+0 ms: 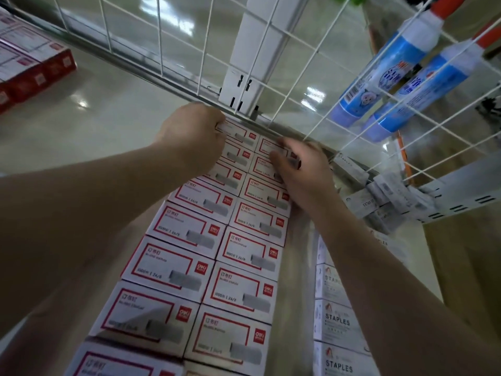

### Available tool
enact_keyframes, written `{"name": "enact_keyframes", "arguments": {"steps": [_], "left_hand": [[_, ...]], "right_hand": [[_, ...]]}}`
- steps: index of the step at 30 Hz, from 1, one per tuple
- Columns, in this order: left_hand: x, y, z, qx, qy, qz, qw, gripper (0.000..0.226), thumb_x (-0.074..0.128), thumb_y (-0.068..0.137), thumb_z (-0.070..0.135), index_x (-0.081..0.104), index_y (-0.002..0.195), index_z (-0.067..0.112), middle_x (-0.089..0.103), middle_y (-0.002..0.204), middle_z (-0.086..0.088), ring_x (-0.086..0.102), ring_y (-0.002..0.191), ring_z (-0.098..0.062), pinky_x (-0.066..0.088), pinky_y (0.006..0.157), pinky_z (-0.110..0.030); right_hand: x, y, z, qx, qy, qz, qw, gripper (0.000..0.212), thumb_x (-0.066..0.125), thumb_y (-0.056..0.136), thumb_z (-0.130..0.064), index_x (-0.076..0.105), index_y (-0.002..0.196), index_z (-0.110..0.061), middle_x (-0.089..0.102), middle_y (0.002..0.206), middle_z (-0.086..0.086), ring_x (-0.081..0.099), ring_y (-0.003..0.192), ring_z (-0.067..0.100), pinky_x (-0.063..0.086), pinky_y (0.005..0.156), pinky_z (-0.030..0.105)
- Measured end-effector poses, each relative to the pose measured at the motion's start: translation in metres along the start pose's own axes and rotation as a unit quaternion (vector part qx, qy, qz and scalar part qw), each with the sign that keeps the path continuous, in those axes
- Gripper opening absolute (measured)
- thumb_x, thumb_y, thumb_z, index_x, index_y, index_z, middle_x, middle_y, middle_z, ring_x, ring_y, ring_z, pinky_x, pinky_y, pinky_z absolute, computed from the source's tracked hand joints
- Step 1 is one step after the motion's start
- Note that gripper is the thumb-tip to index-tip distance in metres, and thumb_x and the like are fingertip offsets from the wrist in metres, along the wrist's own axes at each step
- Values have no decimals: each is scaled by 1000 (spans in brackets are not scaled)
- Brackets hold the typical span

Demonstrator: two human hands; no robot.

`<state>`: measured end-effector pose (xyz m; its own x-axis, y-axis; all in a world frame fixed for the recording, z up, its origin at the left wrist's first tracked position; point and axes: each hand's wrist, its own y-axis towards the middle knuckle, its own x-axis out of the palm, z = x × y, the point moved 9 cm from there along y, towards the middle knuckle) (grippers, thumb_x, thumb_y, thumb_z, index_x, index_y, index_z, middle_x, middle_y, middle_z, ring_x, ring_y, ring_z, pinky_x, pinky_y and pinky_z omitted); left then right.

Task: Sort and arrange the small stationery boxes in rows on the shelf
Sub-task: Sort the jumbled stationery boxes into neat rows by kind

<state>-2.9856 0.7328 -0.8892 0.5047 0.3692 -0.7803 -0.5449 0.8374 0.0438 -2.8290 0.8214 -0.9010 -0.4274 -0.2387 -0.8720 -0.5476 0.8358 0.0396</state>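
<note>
Plainly, the red-bordered staple boxes (187,229) lay in two rows on the shelf (89,115), running back under both hands. The left hand (192,137) curled its fingers around the farthest left-row box; the right hand (301,169) pressed relaxed fingers on the right row's far boxes. Right of it stood STAPLES boxes (336,321) and, beyond the wire grid (271,31), two blue glue bottles (390,77).

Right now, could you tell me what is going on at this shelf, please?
A person is lining up small white-and-red staple boxes in two rows running toward the wire grid at the back. The left hand grips the farthest box of the left row; the right hand rests with fingers on the far boxes of the right row. White boxes marked STAPLES stand to the right, and two glue bottles lie beyond the grid.
</note>
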Motion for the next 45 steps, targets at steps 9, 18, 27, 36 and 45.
{"name": "enact_keyframes", "arguments": {"steps": [9,18,27,36,45], "left_hand": [[1,-2,1,-8,-19,-19,1000,26,45,96,20,62,116,16,56,96,0,59,79,-21,46,55,-22],[0,-2,-1,-25,5,-6,1000,25,45,96,21,62,114,18,56,90,2,59,71,-21,43,48,-20],[-6,-17,10,2,7,10,1000,35,48,95,21,52,130,18,44,132,-4,47,93,-17,40,56,-19],[3,-56,41,41,28,-28,998,37,47,95,19,48,132,18,48,132,-3,48,115,-23,46,86,-33],[37,-96,89,119,82,-139,980,38,47,94,19,46,133,19,48,135,-1,46,121,-18,40,94,-31]], "right_hand": [[-3,-2,-1,6,-2,1,1000,42,49,92,-41,53,129,-21,43,107,0,45,113,22,39,94,33],[-5,-5,-5,1,13,5,1000,42,49,94,-38,50,131,-19,40,108,-2,44,105,13,34,78,16],[-16,-12,-6,15,9,40,999,48,50,93,-37,44,138,-19,43,131,4,42,117,11,30,84,18],[-44,-49,18,57,14,62,996,35,53,92,-24,53,127,-19,51,125,2,47,116,15,42,98,35],[-80,-93,46,70,8,87,994,16,52,90,-10,67,96,-9,62,85,1,52,76,14,39,69,28]]}}
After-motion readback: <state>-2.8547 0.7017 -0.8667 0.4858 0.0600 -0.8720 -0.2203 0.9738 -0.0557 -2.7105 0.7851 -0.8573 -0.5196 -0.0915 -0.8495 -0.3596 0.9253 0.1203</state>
